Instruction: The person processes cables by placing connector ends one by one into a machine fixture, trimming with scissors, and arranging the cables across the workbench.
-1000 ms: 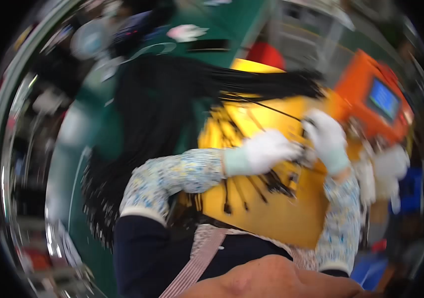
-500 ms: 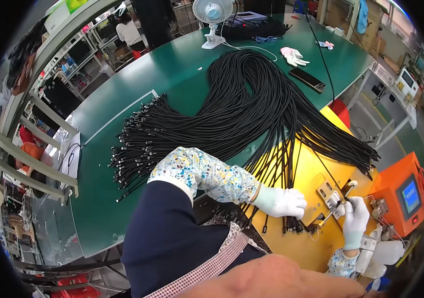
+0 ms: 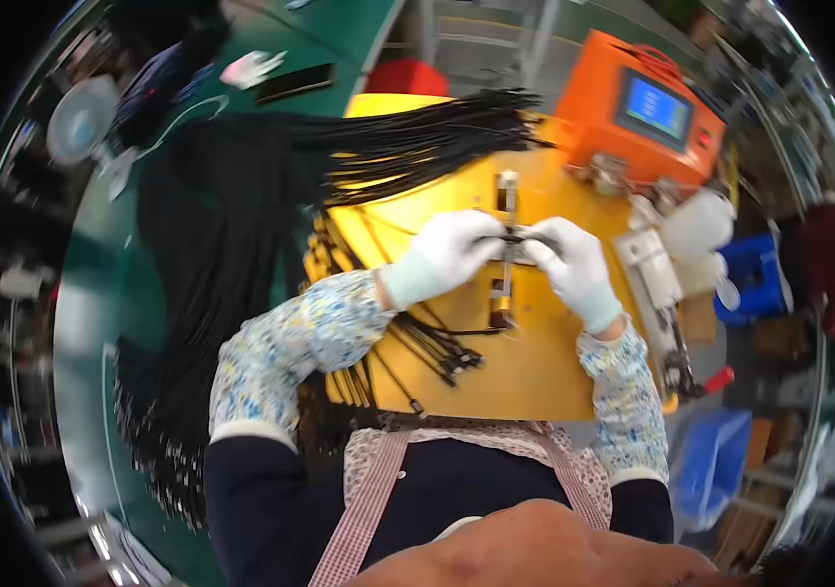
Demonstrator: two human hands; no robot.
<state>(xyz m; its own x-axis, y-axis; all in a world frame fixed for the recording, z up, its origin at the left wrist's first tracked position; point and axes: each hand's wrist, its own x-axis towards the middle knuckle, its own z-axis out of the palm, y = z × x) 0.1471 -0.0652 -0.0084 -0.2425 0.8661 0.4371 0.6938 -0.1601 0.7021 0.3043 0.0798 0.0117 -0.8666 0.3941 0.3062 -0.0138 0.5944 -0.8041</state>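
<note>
Between the green surface (image 3: 124,274) and the orange machine (image 3: 588,88)

Along my left side, the green surface is the biggest thing around me, curving off toward the far end. Straight in front of me sits the yellow surface (image 3: 554,362). A heavy heap of black cables (image 3: 212,215) covers much of the green, bends at the far side and stretches its ends across the far part of the yellow, toward the orange machine. That machine stands at the far right corner, its blue screen (image 3: 657,108) lit.

My arms are in speckled sleeves (image 3: 623,401). A smaller bunch (image 3: 437,352) of cables lies on the yellow nearer me than my left wrist, the ends fanned out. My left hand (image 3: 442,256) and right hand (image 3: 574,262), both in white gloves, face each other over the middle of the yellow surface, fingertips nearly meeting. Off to my right, past the yellow edge, is a blue bin (image 3: 753,279); a fan (image 3: 83,119) shows blurred at far left.

Right at my fingers is a slim metal fixture (image 3: 501,290), its length pointing away from me. On the green lies a phone (image 3: 295,84), with a pink-and-white glove (image 3: 253,68) just beside it. Smallest is the dark piece (image 3: 512,237) at the fixture: the fingers of both my hands are pinched on it, and it's too blurred to tell whether it belongs to a cable.
</note>
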